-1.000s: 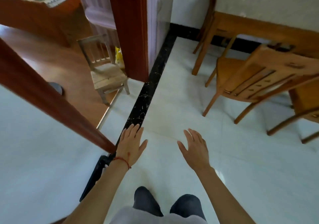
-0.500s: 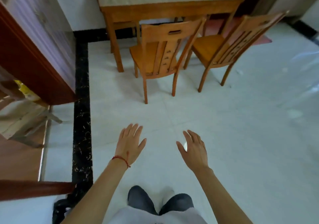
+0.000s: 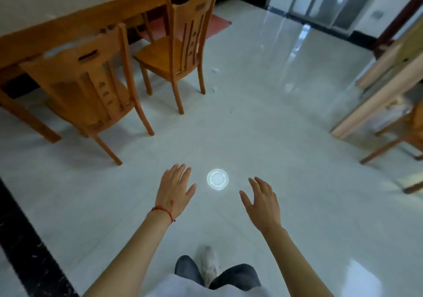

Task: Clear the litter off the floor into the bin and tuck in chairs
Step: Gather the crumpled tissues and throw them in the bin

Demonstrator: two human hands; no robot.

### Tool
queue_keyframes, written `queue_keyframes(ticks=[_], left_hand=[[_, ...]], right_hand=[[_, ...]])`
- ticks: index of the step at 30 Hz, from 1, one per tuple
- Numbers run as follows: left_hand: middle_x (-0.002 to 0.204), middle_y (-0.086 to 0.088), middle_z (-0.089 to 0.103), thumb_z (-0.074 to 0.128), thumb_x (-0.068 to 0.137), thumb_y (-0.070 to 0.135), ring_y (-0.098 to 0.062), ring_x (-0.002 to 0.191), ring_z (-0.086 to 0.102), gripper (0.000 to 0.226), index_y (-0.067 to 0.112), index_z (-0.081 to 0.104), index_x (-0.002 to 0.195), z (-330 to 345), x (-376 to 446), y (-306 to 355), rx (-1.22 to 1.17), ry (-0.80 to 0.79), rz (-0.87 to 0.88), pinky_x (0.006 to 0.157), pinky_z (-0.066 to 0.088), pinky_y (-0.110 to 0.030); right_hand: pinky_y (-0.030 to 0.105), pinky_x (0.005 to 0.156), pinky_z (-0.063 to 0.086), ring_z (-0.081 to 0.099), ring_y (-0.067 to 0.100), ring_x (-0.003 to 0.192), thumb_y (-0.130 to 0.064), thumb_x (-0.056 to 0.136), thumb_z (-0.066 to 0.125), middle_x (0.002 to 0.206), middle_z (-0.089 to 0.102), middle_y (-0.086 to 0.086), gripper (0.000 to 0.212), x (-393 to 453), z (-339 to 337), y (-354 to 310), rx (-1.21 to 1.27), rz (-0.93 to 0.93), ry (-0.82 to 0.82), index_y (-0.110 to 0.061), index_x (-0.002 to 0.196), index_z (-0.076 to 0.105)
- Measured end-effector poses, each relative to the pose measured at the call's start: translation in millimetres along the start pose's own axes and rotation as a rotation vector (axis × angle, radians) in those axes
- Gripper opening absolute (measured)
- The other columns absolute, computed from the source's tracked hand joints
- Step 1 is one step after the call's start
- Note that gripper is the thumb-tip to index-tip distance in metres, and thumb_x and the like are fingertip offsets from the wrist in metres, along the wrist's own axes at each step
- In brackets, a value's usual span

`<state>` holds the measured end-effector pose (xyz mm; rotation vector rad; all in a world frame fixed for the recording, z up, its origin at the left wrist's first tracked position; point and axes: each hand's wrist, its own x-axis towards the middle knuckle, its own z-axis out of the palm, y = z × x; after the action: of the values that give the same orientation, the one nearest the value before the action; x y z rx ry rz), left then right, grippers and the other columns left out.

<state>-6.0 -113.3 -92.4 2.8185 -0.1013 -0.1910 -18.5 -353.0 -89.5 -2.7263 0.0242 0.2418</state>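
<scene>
Round white lid flat on floor; two chairs pulled out.

A red mat lies beyond my wooden counter; a black border strip edges the floor tiles.

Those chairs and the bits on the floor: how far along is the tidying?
Nothing looks done yet. The near chair and the far chair both stand pulled out from the table. Small white scraps lie on the floor by the far chair. The left hand and right hand are open and hold nothing. No bin is in view. Left: picking up the litter, binning it and tucking in both chairs.
</scene>
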Motion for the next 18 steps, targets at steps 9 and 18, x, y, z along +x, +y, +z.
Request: queue_keyframes(ticks=[9, 18], left_hand=[[0.115, -0.021, 0.064, 0.034, 0.083, 0.04, -0.039, 0.108, 0.059, 0.056, 0.001, 0.061, 0.112, 18.5, 61.9, 62.4, 0.045, -0.029, 0.18, 0.088, 0.045, -0.054], [0.113, -0.019, 0.065, 0.035, 0.083, 0.039, -0.038, 0.107, 0.06, 0.054, 0.002, 0.061, 0.112, 37.3, 123.0, 125.3, 0.079, -0.07, 0.28, 0.086, 0.047, -0.052]], right_hand=[[0.035, 0.111, 0.024, 0.028, 0.022, 0.138, -0.043, 0.093, 0.043, 0.147, 0.036, 0.006, 0.055, 11.4, -19.5, 61.4, 0.056, 0.164, 0.077, -0.014, 0.139, 0.037], [0.039, 0.107, 0.029, 0.035, 0.026, 0.134, -0.039, 0.092, 0.05, 0.142, 0.043, 0.01, 0.052, 45.5, -46.4, 123.9, 0.082, 0.244, 0.135, -0.01, 0.135, 0.044]])
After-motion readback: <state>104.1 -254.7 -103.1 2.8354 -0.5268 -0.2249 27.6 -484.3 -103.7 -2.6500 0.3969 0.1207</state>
